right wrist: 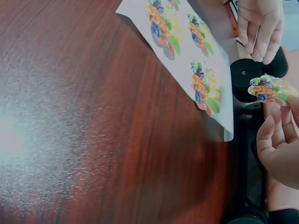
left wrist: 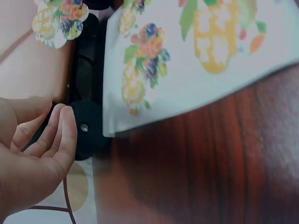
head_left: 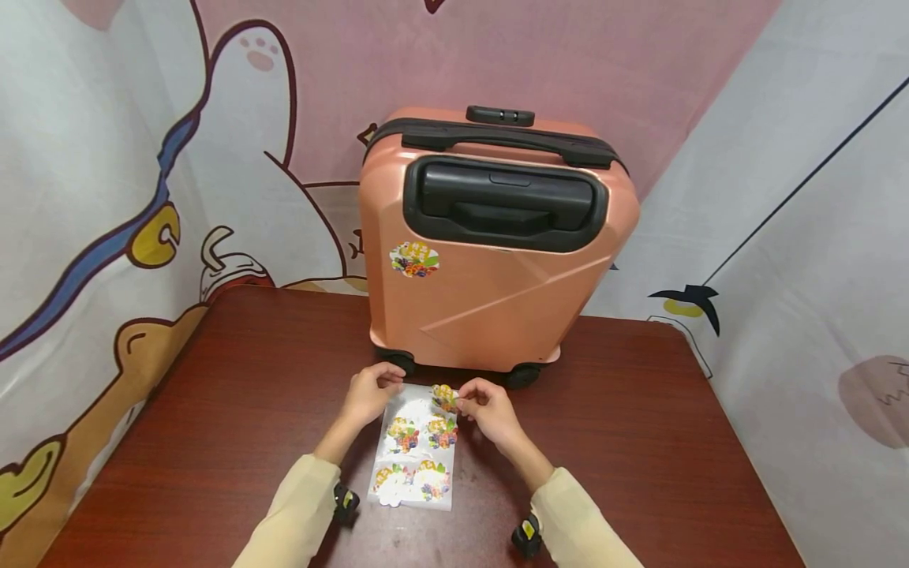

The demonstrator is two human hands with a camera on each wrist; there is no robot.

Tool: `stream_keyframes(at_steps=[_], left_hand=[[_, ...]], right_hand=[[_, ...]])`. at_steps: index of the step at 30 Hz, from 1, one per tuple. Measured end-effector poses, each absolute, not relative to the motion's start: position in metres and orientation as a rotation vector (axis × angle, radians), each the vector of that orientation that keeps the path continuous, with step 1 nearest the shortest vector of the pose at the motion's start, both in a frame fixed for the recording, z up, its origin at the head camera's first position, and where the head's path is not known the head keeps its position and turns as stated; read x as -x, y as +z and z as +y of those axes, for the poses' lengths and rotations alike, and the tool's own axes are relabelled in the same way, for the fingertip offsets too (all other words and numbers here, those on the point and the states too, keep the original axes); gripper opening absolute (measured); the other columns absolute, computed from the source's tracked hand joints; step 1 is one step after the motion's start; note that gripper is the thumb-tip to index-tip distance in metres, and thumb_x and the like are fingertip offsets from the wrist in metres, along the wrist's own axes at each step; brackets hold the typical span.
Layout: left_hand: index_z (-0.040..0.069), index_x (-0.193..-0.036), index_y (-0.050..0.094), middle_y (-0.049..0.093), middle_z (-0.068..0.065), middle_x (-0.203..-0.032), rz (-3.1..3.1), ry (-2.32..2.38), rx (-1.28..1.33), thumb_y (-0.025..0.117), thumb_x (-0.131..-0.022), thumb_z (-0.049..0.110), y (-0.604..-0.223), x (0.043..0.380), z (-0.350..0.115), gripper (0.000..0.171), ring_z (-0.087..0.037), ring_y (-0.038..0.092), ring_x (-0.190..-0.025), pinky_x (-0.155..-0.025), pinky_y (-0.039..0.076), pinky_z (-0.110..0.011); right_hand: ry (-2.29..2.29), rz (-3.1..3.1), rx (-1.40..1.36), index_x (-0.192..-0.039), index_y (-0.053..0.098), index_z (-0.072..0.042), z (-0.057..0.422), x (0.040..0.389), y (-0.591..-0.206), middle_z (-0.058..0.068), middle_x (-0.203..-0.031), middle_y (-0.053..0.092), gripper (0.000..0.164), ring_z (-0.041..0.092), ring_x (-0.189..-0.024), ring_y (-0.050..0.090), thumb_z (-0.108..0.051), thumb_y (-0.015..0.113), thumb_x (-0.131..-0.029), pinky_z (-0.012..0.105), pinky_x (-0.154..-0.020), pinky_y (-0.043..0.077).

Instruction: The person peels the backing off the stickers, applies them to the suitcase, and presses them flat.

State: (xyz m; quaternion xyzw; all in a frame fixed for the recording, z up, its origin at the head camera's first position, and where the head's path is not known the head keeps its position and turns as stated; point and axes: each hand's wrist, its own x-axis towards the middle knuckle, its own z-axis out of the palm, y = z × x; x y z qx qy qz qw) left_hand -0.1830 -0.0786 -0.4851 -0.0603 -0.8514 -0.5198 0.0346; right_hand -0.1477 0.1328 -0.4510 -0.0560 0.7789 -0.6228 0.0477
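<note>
R hand (head_left: 495,413): pinching sticker (right wrist: 268,88) by edge; prob. best w/ min. glue contact
L hand (head_left: 366,399): empty, loose, nr sheet (head_left: 413,402)
Sticker: keep flat

On the table (head_left: 653,442), a sticker sheet (head_left: 417,407) lies before the suitcase (head_left: 490,288), a backdrop (head_left: 497,55) behind both.

I stood in a small closed-in nook; whether it belonged to a home or a studio, I could not tell. Creased pale and pink cloth (head_left: 483,47) hung past the far edge of the glossy, dark wooden surface (head_left: 653,426) and around its sides, printed with oversized cartoons: a paw (head_left: 260,58) high beyond that edge, a yellow bell (head_left: 149,244) past the far left corner, a black bird-like shape (head_left: 699,293) by the far right corner.
</note>
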Motion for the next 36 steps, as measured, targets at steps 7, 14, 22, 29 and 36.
stream_keyframes(at_steps=[7,14,22,29,36], left_hand=[[-0.001,-0.091,0.065,0.066,-0.007,-0.081,-2.607,-1.632,0.329,0.068,-0.077,-0.003,-0.477,0.179,-0.067,0.014,-0.022,0.062,-0.075,-0.067,0.05,-0.031],[-0.002,-0.091,0.065,0.066,-0.009,-0.083,-2.612,-1.641,0.41,0.068,-0.078,-0.001,-0.469,0.175,-0.06,0.014,-0.023,0.063,-0.078,-0.07,0.051,-0.033],[0.004,-0.086,0.066,0.066,-0.004,-0.08,-2.632,-1.638,0.415,0.069,-0.078,0.003,-0.465,0.174,-0.054,0.008,-0.018,0.062,-0.075,-0.068,0.05,-0.029],[0.006,-0.08,0.065,0.064,-0.001,-0.075,-2.632,-1.614,0.373,0.069,-0.078,0.004,-0.46,0.172,-0.052,0.005,-0.015,0.06,-0.069,-0.065,0.05,-0.029],[0.006,-0.079,0.065,0.064,-0.001,-0.074,-2.628,-1.608,0.36,0.069,-0.079,0.005,-0.456,0.171,-0.052,0.005,-0.014,0.059,-0.068,-0.063,0.049,-0.028]], right_hand=[[-1.905,2.346,0.204,-0.084,0.057,0.013,0.131,0.149,-0.444,0.023,-0.074,0.057,0.006,0.021,-0.062,0.052,0.013,0.059,-0.079,0.022,-0.054,0.043],[-1.919,2.347,0.225,-0.084,0.055,0.014,0.13,0.148,-0.438,0.025,-0.074,0.056,0.006,0.025,-0.062,0.053,0.012,0.059,-0.079,0.021,-0.053,0.043],[-1.932,2.344,0.237,-0.084,0.056,0.014,0.129,0.149,-0.434,0.022,-0.072,0.056,0.007,0.016,-0.06,0.052,0.012,0.059,-0.079,0.02,-0.053,0.043],[-1.939,2.36,0.224,-0.085,0.056,0.015,0.129,0.149,-0.431,0.027,-0.074,0.057,0.008,0.02,-0.061,0.053,0.012,0.059,-0.079,0.022,-0.054,0.044],[-1.947,2.402,0.229,-0.083,0.056,0.013,0.128,0.149,-0.428,0.027,-0.072,0.057,0.007,0.009,-0.057,0.05,0.012,0.06,-0.078,0.019,-0.052,0.042]])
